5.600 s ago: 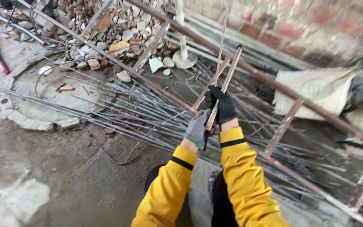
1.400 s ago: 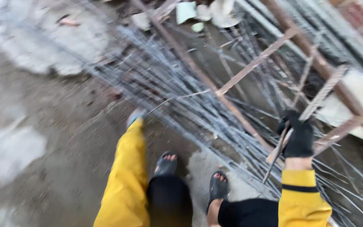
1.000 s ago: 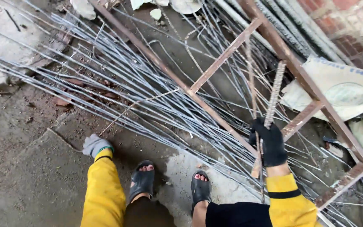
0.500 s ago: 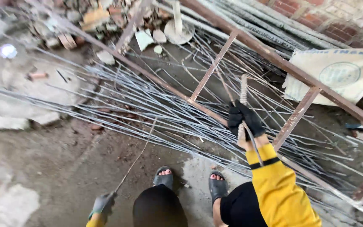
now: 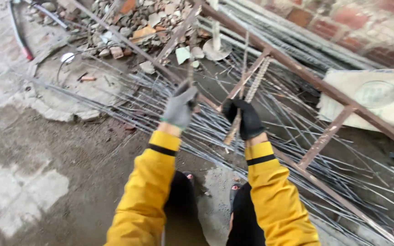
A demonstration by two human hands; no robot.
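Steel rods (image 5: 297, 150) and a rusty frame (image 5: 324, 136) clutter ahead (bare concrete (image 5: 46, 182) lies open leftward).

Floor: bare concrete floor (image 5: 46, 155), grey-brown, stained, with paler worn patches at lower left.
Round patch: a pale, roughly circular cement patch (image 5: 76, 98) with a broken edge, upper left of the floor.
Rubble: a rubble heap (image 5: 137, 23) of broken brick and grey stone along the top edge.
Wall: red brick wall (image 5: 343, 27) with grey mortar, upper right.
Sack: a flattened beige sack (image 5: 370, 100) lying near the wall's foot.
Frame: a rusty metal frame (image 5: 324, 91) with cross-bars lying diagonally across the ground.
Light: even daylight, no hard shadows.
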